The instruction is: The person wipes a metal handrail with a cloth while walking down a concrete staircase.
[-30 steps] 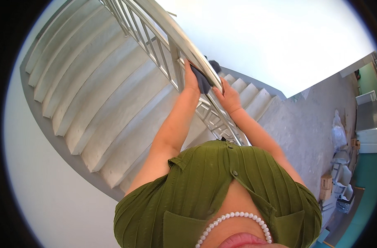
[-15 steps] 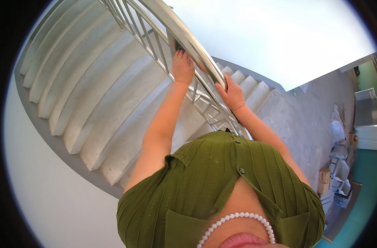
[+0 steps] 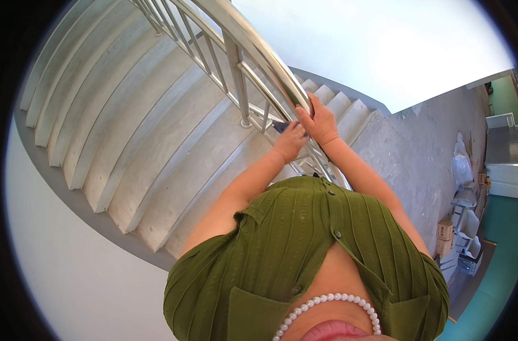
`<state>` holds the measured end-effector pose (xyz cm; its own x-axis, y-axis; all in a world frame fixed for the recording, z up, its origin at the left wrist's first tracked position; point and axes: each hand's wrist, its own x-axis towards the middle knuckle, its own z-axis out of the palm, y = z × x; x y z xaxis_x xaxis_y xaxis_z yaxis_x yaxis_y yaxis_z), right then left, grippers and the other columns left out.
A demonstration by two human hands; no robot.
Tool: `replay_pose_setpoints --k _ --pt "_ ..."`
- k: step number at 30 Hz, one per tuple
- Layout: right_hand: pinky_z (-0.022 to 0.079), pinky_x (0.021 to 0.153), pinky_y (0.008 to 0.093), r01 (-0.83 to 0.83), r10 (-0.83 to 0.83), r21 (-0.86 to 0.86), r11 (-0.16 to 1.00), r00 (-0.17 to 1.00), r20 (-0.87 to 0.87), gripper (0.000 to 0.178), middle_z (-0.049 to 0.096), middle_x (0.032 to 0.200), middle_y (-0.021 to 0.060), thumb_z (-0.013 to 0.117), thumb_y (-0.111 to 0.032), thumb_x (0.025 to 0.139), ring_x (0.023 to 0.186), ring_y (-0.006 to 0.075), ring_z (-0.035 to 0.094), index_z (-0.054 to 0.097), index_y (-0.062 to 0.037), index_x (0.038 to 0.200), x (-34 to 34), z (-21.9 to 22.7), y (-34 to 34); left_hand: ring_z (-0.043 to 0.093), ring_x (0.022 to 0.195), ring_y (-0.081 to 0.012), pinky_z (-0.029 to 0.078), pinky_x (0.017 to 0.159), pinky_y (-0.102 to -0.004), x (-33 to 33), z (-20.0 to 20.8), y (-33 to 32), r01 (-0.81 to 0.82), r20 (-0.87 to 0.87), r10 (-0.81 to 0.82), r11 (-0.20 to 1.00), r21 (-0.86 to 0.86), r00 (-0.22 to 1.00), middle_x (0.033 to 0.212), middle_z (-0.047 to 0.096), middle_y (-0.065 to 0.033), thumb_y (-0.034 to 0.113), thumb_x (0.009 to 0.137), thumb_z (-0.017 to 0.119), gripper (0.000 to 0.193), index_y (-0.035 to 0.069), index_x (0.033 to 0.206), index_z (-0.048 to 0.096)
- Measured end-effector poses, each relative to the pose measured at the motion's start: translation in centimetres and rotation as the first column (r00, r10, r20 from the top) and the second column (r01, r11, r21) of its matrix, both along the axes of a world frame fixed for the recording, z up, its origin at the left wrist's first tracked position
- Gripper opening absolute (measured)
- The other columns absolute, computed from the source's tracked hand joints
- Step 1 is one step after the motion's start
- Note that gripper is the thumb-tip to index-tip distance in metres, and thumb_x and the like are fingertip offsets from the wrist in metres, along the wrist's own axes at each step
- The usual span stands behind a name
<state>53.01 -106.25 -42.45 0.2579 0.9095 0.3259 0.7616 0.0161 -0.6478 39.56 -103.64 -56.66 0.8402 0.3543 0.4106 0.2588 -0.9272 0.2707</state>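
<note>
A shiny metal handrail (image 3: 264,54) curves down from the top toward my body. My right hand (image 3: 321,124) is wrapped round this rail from its right side. Lower, on the stair side of the railing, my left hand (image 3: 291,140) is closed on a small dark cloth (image 3: 280,126). The cloth pokes out past my fingertips and lies against the metal bars beneath the handrail. Part of it is hidden behind my hand. A thick upright post (image 3: 236,79) with thinner bars stands just beyond my left hand.
Curved concrete stairs (image 3: 151,119) fan out on the left, beside a pale wall (image 3: 60,244). More steps (image 3: 341,105) show beyond the rail. On the grey floor (image 3: 406,153) at right are a plastic-wrapped bundle (image 3: 462,162), cardboard boxes (image 3: 444,237) and other clutter.
My left hand has come down and to the right with the cloth, from near the thick post to just below my right hand. My right hand stays on the handrail.
</note>
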Motion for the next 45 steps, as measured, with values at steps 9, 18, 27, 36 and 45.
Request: replay_pose_setpoints --k 9,18,27,36,45 --pt "0.056 0.074 0.0438 0.013 -0.020 -0.100 0.995 0.997 -0.069 0.057 0.071 0.096 0.0218 0.068 -0.047 0.098 0.083 0.0390 0.070 0.057 -0.0095 0.140 -0.5 0.8 -0.4 0.048 0.141 -0.0449 0.044 0.115 -0.0513 -3.7 3.9 10.4 -0.545 0.326 0.491 0.833 0.097 0.808 0.146 0.053 -0.0290 0.003 0.089 0.060 0.049 0.006 0.138 0.062" --pt "0.056 0.073 0.0428 0.010 -0.011 -0.003 1.000 0.999 -0.045 0.055 0.073 0.094 0.0179 0.071 -0.046 0.095 0.081 0.0362 0.071 0.061 -0.0097 0.135 -0.7 0.3 -0.1 0.058 0.127 -0.0450 0.048 0.108 -0.0466 -1.6 6.1 12.9 -0.489 0.399 0.869 0.495 -0.718 0.294 0.139 0.059 -0.0293 -0.001 0.090 0.054 0.060 0.003 0.149 0.048" --pt "0.056 0.072 0.0422 -0.013 0.013 0.002 1.000 1.000 -0.020 0.055 0.072 0.092 0.0180 0.071 -0.045 0.094 0.077 0.0355 0.069 0.061 -0.0088 0.135 -1.0 0.8 0.1 0.068 0.116 -0.0416 0.052 0.101 -0.0462 -1.4 -4.2 10.0 -0.540 -0.029 0.879 0.266 -0.799 0.476 0.122 0.073 -0.0215 0.006 0.083 0.058 0.058 0.012 0.141 0.063" --pt "0.054 0.071 0.0404 -0.002 0.000 -0.037 0.999 0.998 -0.056 0.054 0.070 0.089 0.0162 0.071 -0.044 0.095 0.073 0.0313 0.067 0.062 -0.0083 0.134 -0.9 1.2 -0.3 0.070 0.110 -0.0236 0.054 0.097 -0.0331 -7.3 9.0 17.8 -0.068 0.389 0.915 0.396 -0.916 0.105 0.122 0.072 -0.0146 -0.008 0.085 0.057 0.053 0.000 0.137 0.063" --pt "0.055 0.073 0.0411 -0.003 -0.007 -0.114 0.993 0.996 -0.091 0.055 0.071 0.094 0.0161 0.071 -0.044 0.094 0.076 0.0324 0.067 0.061 -0.0099 0.136 -1.2 2.0 -0.5 0.069 0.108 -0.0367 0.052 0.099 -0.0400 -6.8 19.3 20.1 -0.433 0.702 0.664 0.729 -0.530 0.257 0.117 0.074 -0.0204 0.003 0.094 0.056 0.046 0.005 0.139 0.064"
